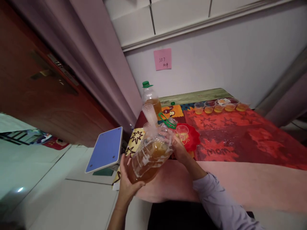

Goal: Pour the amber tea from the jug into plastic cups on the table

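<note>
A large clear bottle of amber liquid is tilted, its neck pointing up and right toward a clear cup on a red scalloped tray. My left hand is wrapped round the bottle's lower end. Near the bottle's upper part, my right hand grips it, its fingers partly hidden behind the plastic. Just behind the bottle stands a stack of clear cups. The tilted bottle's green-collared mouth is above the tray's left side.
Another bottle with a green cap stands at the table's back left. Several cups holding yellow liquid line the back right. A loose green cap lies near the back edge. A blue-topped stool is left of the table.
</note>
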Motion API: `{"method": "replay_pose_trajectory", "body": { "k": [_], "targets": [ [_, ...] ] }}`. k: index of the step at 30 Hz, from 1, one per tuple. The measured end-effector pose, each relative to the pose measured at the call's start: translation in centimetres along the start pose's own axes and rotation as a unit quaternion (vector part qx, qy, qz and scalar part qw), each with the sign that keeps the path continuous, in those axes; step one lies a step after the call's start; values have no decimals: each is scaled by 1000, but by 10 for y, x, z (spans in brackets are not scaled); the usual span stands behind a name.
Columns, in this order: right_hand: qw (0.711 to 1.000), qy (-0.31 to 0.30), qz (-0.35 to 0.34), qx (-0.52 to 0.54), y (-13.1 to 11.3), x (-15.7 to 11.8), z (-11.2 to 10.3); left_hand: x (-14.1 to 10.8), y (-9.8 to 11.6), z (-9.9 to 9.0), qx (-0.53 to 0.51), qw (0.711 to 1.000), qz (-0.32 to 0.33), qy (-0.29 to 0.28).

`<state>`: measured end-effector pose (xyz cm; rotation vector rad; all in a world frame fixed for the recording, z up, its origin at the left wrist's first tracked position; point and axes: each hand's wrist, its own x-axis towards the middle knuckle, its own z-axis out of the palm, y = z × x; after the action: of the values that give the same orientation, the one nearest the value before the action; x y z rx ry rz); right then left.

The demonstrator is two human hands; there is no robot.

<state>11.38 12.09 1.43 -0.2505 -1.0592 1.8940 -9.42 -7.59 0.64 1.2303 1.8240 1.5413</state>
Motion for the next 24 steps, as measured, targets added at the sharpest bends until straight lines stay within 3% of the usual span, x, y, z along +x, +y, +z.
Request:
{"method": "replay_pose_trajectory", "body": {
  "k": [3,10,18,22,24],
  "targets": [
    [999,26,-3,30,0,0,2,-9,-6,7,-33,999,-29,11],
    [996,67,-42,46,9,2,2,-2,1,6,7,997,-64,-40],
    [995,53,-30,74,15,0,4,3,2,-9,86,995,-57,2],
    [994,52,-43,82,21,2,9,1,14,-19,119,991,-65,17],
    [994,80,-41,60,21,3,11,0,24,-22,126,989,-73,16]
  ]
}}
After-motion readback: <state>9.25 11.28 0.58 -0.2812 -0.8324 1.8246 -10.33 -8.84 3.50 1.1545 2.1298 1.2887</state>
